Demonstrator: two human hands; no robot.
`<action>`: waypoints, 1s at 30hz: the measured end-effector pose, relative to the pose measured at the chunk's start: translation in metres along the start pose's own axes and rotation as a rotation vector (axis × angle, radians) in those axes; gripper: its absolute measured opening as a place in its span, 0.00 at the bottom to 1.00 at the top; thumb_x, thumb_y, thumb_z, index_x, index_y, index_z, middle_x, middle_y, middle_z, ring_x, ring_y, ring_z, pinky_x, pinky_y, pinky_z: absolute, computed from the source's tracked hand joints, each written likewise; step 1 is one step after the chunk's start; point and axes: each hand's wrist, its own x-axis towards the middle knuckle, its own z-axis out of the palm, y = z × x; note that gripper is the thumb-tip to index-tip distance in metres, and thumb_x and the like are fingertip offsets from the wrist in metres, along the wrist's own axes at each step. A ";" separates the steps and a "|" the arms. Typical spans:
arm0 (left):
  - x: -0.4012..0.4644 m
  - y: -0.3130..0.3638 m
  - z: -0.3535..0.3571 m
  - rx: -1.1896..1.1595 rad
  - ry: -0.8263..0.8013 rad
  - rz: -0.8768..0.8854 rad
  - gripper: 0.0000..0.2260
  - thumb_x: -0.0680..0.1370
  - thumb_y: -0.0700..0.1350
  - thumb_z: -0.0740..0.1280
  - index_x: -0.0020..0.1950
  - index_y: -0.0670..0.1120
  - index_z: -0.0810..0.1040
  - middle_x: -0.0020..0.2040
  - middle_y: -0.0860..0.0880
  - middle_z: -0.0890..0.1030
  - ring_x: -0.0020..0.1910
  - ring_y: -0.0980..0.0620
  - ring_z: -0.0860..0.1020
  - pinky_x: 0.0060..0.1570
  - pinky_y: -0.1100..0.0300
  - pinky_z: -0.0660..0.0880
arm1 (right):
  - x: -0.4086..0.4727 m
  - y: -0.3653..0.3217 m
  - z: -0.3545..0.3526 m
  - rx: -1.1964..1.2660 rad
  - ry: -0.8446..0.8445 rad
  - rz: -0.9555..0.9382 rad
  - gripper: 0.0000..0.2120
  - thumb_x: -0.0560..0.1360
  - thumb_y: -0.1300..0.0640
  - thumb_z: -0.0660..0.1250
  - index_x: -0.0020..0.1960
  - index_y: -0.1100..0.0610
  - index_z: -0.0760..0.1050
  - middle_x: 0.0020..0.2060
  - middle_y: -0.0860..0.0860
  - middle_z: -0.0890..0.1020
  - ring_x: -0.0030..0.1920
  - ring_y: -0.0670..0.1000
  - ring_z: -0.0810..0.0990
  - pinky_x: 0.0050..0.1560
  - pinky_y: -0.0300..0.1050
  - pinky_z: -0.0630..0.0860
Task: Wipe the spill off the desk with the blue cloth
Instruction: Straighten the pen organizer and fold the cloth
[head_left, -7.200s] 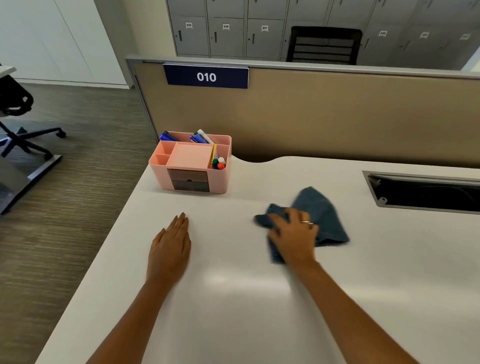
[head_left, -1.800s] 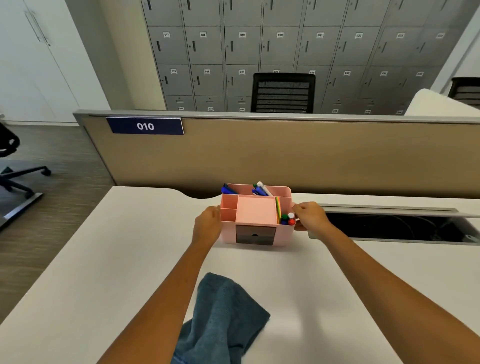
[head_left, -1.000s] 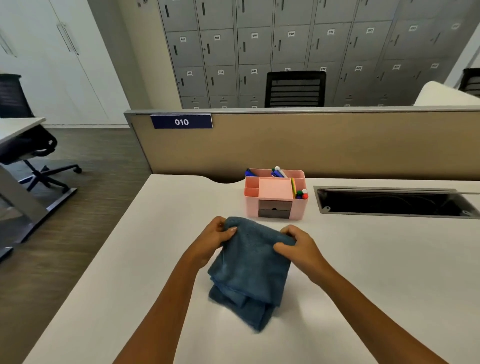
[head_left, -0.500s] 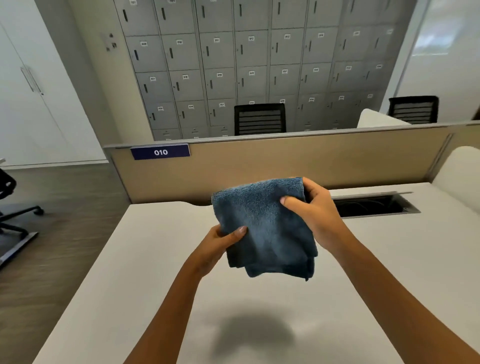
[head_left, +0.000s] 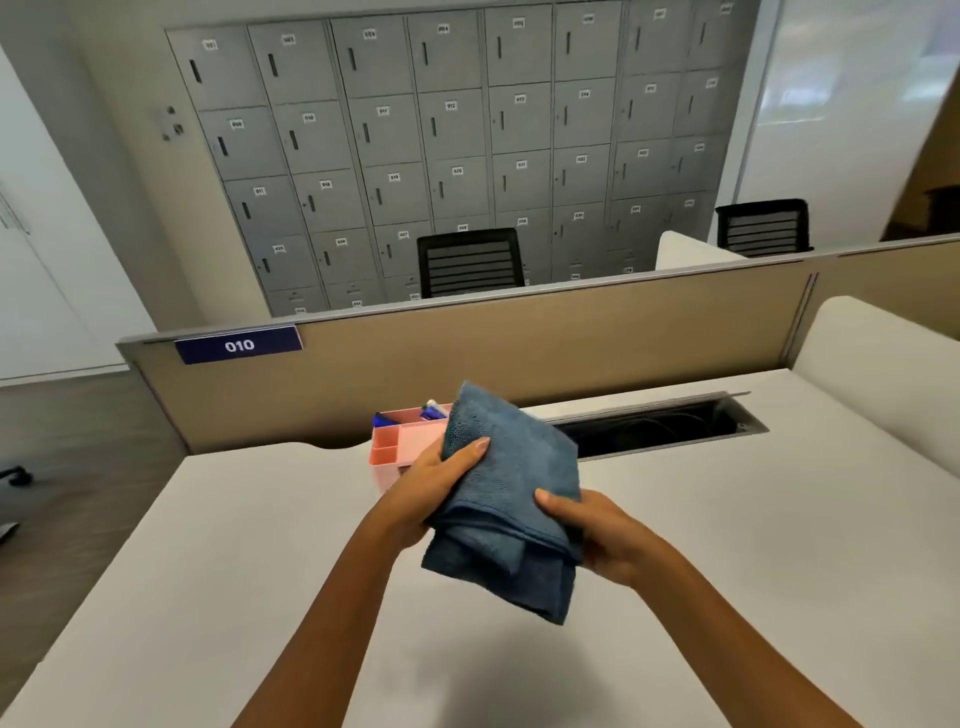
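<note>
The blue cloth, folded into a thick wad, is held in the air above the white desk. My left hand grips its left edge, thumb on top. My right hand grips the lower right fold, thumb across the cloth. The cloth's shadow falls on the desk below it. I see no spill on the visible desk surface.
A pink desk organiser with pens stands behind the cloth, partly hidden by it. An open cable tray slot lies at the back right. A tan partition labelled 010 bounds the desk's far edge. The desk's left edge drops to the floor.
The cloth has been folded over and lowered from an upright spread to a tilted wad. My right hand has shifted from its top corner to its lower fold. The organiser shows again.
</note>
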 end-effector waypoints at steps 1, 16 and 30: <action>0.009 -0.005 0.011 0.033 0.021 -0.022 0.13 0.75 0.55 0.66 0.58 0.53 0.75 0.54 0.49 0.82 0.53 0.51 0.81 0.52 0.56 0.77 | -0.002 -0.004 -0.018 -0.028 0.032 0.017 0.22 0.69 0.55 0.72 0.60 0.64 0.76 0.52 0.58 0.84 0.51 0.55 0.82 0.46 0.47 0.80; 0.138 -0.114 0.275 0.079 -0.223 -0.324 0.24 0.71 0.53 0.72 0.63 0.58 0.68 0.58 0.52 0.80 0.53 0.50 0.81 0.46 0.49 0.80 | -0.054 -0.032 -0.361 -0.216 0.094 0.202 0.26 0.73 0.65 0.69 0.65 0.44 0.69 0.59 0.51 0.80 0.58 0.55 0.80 0.57 0.58 0.77; 0.277 -0.160 0.465 -0.103 -0.104 -0.269 0.26 0.74 0.41 0.69 0.69 0.52 0.64 0.61 0.49 0.77 0.55 0.52 0.78 0.40 0.61 0.79 | -0.014 -0.094 -0.572 -0.367 0.303 0.255 0.26 0.72 0.70 0.67 0.63 0.48 0.72 0.55 0.56 0.82 0.54 0.59 0.81 0.55 0.58 0.78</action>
